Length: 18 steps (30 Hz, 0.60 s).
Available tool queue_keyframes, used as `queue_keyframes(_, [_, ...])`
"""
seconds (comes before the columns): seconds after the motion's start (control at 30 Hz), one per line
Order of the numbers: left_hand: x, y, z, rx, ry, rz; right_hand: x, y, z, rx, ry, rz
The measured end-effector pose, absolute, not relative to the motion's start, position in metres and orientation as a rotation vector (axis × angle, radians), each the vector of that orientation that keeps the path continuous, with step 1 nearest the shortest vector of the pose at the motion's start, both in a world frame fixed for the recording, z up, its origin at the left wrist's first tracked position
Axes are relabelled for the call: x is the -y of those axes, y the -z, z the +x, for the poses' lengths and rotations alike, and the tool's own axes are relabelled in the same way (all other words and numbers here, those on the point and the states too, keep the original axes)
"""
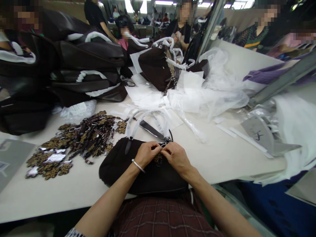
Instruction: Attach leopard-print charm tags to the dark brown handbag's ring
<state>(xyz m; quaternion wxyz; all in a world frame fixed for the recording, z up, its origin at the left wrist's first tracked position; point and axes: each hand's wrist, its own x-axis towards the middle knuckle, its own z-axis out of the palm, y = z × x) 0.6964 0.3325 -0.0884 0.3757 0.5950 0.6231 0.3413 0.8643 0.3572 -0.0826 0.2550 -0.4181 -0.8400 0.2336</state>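
Two hands are meeting on a dark bag [138, 171] that is lying at the near edge of the table [222, 154]. Left hand [146, 153] and right hand [175, 157] are both pinching a small charm [158, 158] by the bag's top, fingertips pressed together. Its two wrapped handles [148, 120] are arching away beyond the knuckles. Left of the bag, many leopard-print tags [74, 141] are lying in a heap. Farther off, loose plastic wrap [217, 89] is crowding a second bag [155, 67], and more dark bags [81, 65] are sitting stacked at far left. Several people are working beyond the table.
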Motion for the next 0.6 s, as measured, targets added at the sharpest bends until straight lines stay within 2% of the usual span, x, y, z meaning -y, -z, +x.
queue_keyframes(0.13, [-0.327, 0.079, 0.704, -1.798, -1.118, 1.719, -0.357, 0.080, 0.870, 1.839, -0.999, -1.268])
queue_keyframes(0.23, [-0.327, 0.071, 0.702, -1.611, -1.326, 1.464, -0.363, 0.083, 0.876, 1.473, -1.218, -1.388])
queue_keyframes(0.3, [-0.330, 0.069, 0.703, -1.427, -1.371, 1.225, -0.371, 0.086, 0.879, 1.462, -1.303, -1.468])
queue_keyframes(0.47, [-0.345, 0.072, 0.714, -1.243, -1.253, 1.059, -0.399, 0.084, 0.874, 1.762, -1.342, -1.616])
queue_keyframes(0.6, [-0.355, 0.079, 0.716, -1.388, -1.104, 1.139, -0.410, 0.078, 0.861, 1.937, -1.127, -1.635])
